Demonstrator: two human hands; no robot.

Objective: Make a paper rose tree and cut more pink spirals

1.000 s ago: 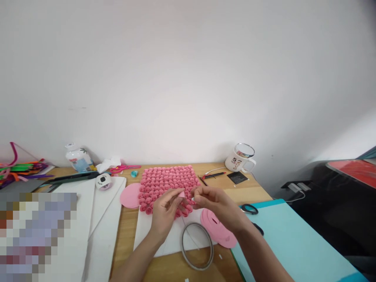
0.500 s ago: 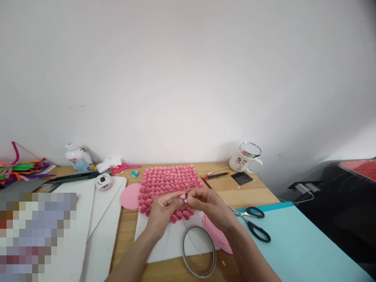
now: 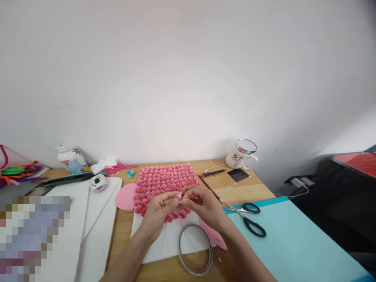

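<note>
My left hand [image 3: 157, 211] and my right hand [image 3: 202, 207] meet over the near edge of a white board covered with several rows of pink paper roses [image 3: 164, 178]. Together their fingertips pinch a small piece of pink paper [image 3: 178, 196], and a thin whitish tip shows at my right fingertips. Both hands are closed in a pinch. A grey ring [image 3: 195, 248] lies on the white board [image 3: 164, 244] just below my hands. Pink paper discs [image 3: 213, 235] lie under my right wrist.
Black-handled scissors [image 3: 249, 221] lie on a turquoise sheet [image 3: 282, 243] at the right. A white mug [image 3: 241, 156], a red pen and a black card sit at the back right. A pink disc [image 3: 125, 197], white foam sheets [image 3: 94, 219], a bottle [image 3: 70, 160] and coloured strips [image 3: 17, 172] are at the left.
My hands have come closer together and a little toward me, now pinching the pink piece with both. The view shifted slightly, and the scissors have come fully into sight at the right.
</note>
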